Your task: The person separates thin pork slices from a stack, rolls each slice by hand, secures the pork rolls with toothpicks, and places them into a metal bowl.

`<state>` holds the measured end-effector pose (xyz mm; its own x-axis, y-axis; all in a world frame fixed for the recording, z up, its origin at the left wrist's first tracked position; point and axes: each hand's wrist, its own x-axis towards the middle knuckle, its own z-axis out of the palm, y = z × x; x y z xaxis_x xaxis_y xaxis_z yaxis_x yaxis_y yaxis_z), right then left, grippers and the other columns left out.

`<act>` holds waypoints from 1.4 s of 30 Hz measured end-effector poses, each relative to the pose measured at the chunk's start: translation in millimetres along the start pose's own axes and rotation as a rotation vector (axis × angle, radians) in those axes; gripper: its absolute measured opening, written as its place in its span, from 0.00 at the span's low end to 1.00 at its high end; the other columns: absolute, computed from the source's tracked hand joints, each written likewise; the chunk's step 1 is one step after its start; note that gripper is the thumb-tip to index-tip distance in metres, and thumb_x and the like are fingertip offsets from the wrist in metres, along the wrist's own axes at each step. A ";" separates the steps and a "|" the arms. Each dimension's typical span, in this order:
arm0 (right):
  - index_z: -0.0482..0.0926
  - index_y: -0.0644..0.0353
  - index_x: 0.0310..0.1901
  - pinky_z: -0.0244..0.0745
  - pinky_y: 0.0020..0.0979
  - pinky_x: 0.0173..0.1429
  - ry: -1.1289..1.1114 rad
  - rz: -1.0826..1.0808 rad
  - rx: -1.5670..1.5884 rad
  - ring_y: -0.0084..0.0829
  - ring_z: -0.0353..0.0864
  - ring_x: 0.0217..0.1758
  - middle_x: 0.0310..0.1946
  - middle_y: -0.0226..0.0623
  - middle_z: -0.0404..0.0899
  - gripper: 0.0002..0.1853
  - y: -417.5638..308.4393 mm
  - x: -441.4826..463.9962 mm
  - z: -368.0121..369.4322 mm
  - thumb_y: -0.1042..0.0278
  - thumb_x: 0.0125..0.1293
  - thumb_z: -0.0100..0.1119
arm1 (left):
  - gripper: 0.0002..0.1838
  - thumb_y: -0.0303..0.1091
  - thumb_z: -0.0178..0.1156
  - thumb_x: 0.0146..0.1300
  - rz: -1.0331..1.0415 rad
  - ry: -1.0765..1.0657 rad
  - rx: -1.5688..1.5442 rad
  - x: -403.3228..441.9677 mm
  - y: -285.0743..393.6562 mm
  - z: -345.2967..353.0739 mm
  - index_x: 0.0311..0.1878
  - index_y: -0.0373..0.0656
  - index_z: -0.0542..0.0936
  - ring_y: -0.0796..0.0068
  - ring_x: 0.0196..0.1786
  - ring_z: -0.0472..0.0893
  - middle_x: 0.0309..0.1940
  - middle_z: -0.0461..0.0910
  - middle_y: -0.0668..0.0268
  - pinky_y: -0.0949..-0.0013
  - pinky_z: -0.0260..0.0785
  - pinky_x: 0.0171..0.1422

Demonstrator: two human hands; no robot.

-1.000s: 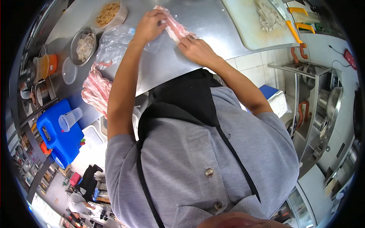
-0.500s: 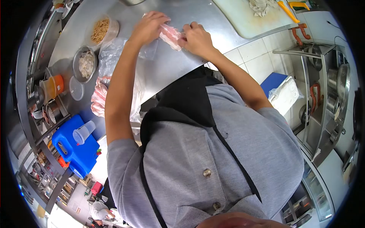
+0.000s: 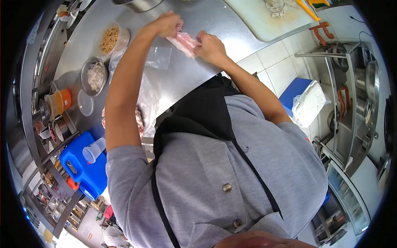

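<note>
A strip of raw, fatty pink-and-white meat (image 3: 184,44) lies on the steel table in front of me. My left hand (image 3: 168,25) is closed at the strip's far left end, fingers curled down onto it. At the right end, my right hand (image 3: 211,48) pinches the meat's edge between thumb and fingers. Beside my left forearm lies a clear plastic bag (image 3: 148,97). More raw meat slices (image 3: 139,120) show partly behind that forearm, which hides the rest of them.
To the left stand a tub of thin wooden sticks (image 3: 110,40), a bowl of pale meat pieces (image 3: 94,78), a clear lid (image 3: 86,103) and a blue jerrycan (image 3: 84,173). A white cutting board (image 3: 264,25) with a crumpled cloth (image 3: 278,7) lies right. A metal pot (image 3: 142,5) stands far back.
My left hand has shifted slightly up, showing more of the strip. My left forearm now covers more of the meat slices by the bag. The whole view has tilted a little.
</note>
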<state>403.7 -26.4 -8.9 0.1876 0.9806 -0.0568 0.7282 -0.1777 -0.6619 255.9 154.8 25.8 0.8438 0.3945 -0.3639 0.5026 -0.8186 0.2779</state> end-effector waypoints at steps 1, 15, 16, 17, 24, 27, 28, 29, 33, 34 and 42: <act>0.83 0.61 0.45 0.79 0.48 0.49 0.002 0.003 -0.001 0.51 0.86 0.44 0.37 0.51 0.86 0.17 -0.9 -0.7 -2.0 0.65 0.54 0.68 | 0.11 0.24 0.66 0.44 0.004 -0.001 0.000 0.1 -0.1 2.8 0.35 0.40 0.81 0.55 0.50 0.73 0.37 0.81 0.61 0.57 0.71 0.53; 0.81 0.60 0.35 0.82 0.34 0.30 0.232 -0.752 -0.298 0.40 0.77 0.44 0.38 0.36 0.73 0.05 11.3 -34.4 9.6 0.70 0.58 0.62 | 0.14 0.20 0.66 0.52 0.156 0.506 -0.075 -47.6 -6.8 28.5 0.42 0.45 0.88 0.59 0.57 0.75 0.43 0.82 0.66 0.61 0.70 0.60; 0.81 0.60 0.35 0.82 0.34 0.30 0.229 -0.754 -0.299 0.40 0.77 0.44 0.38 0.36 0.73 0.05 11.5 -35.1 8.7 0.70 0.58 0.62 | 0.14 0.20 0.66 0.52 0.153 0.508 -0.076 -49.8 -3.1 29.6 0.42 0.45 0.88 0.59 0.57 0.75 0.43 0.82 0.66 0.61 0.70 0.60; 0.81 0.60 0.36 0.83 0.35 0.31 0.219 -0.749 -0.294 0.40 0.77 0.45 0.39 0.36 0.73 0.05 11.7 -36.0 7.6 0.70 0.58 0.61 | 0.16 0.20 0.65 0.53 0.182 0.555 -0.026 -52.0 3.0 32.9 0.45 0.46 0.88 0.60 0.59 0.75 0.44 0.83 0.67 0.60 0.68 0.63; 0.85 0.56 0.43 0.83 0.38 0.40 0.124 -0.596 -0.151 0.38 0.76 0.49 0.44 0.29 0.77 0.13 13.2 -36.1 5.8 0.76 0.54 0.65 | 0.16 0.20 0.64 0.50 0.289 0.288 -0.065 -43.8 42.3 29.7 0.43 0.46 0.86 0.63 0.59 0.75 0.44 0.83 0.71 0.54 0.63 0.65; 0.86 0.55 0.42 0.83 0.38 0.40 0.127 -0.576 -0.128 0.38 0.77 0.48 0.43 0.29 0.77 0.14 14.9 -35.2 5.7 0.77 0.52 0.67 | 0.12 0.21 0.66 0.48 0.242 0.230 -0.008 -34.0 36.6 21.8 0.37 0.45 0.85 0.65 0.55 0.75 0.40 0.82 0.72 0.57 0.63 0.63; 0.86 0.55 0.42 0.83 0.38 0.40 0.132 -0.574 -0.128 0.38 0.77 0.48 0.43 0.29 0.77 0.14 15.1 -34.6 6.0 0.77 0.52 0.67 | 0.12 0.21 0.66 0.48 0.245 0.229 -0.004 -30.6 34.2 16.8 0.37 0.45 0.85 0.65 0.55 0.75 0.40 0.82 0.72 0.57 0.63 0.63; 0.86 0.54 0.42 0.83 0.38 0.40 0.135 -0.558 -0.100 0.38 0.77 0.47 0.43 0.29 0.77 0.13 15.5 -35.2 6.7 0.77 0.53 0.67 | 0.10 0.22 0.66 0.47 0.195 0.174 -0.017 -27.3 31.7 11.7 0.35 0.46 0.85 0.65 0.54 0.75 0.39 0.81 0.72 0.57 0.63 0.62; 0.85 0.56 0.40 0.83 0.42 0.41 0.131 -0.526 -0.006 0.41 0.77 0.48 0.40 0.33 0.77 0.11 16.4 -33.4 5.9 0.77 0.52 0.66 | 0.08 0.24 0.68 0.47 0.153 0.118 -0.007 -24.8 24.1 -2.6 0.32 0.46 0.84 0.65 0.52 0.74 0.35 0.79 0.72 0.59 0.64 0.62; 0.85 0.56 0.40 0.83 0.42 0.41 0.137 -0.522 -0.005 0.41 0.77 0.48 0.40 0.33 0.77 0.11 17.2 -33.0 5.9 0.77 0.52 0.66 | 0.08 0.24 0.68 0.47 0.157 0.116 -0.003 -24.3 19.5 -2.4 0.32 0.46 0.84 0.65 0.52 0.74 0.35 0.79 0.72 0.59 0.64 0.62; 0.85 0.55 0.36 0.82 0.41 0.39 0.118 -0.645 -0.149 0.40 0.77 0.48 0.40 0.33 0.77 0.10 21.8 -35.8 3.6 0.75 0.50 0.66 | 0.04 0.27 0.65 0.54 0.286 0.376 0.214 -55.4 19.4 13.8 0.32 0.46 0.87 0.64 0.53 0.76 0.43 0.81 0.69 0.55 0.68 0.68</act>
<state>410.5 -65.0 -24.0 -0.2511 0.8801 0.4028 0.8002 0.4229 -0.4253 216.4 111.4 39.1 0.9711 0.2324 0.0553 0.2248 -0.9674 0.1168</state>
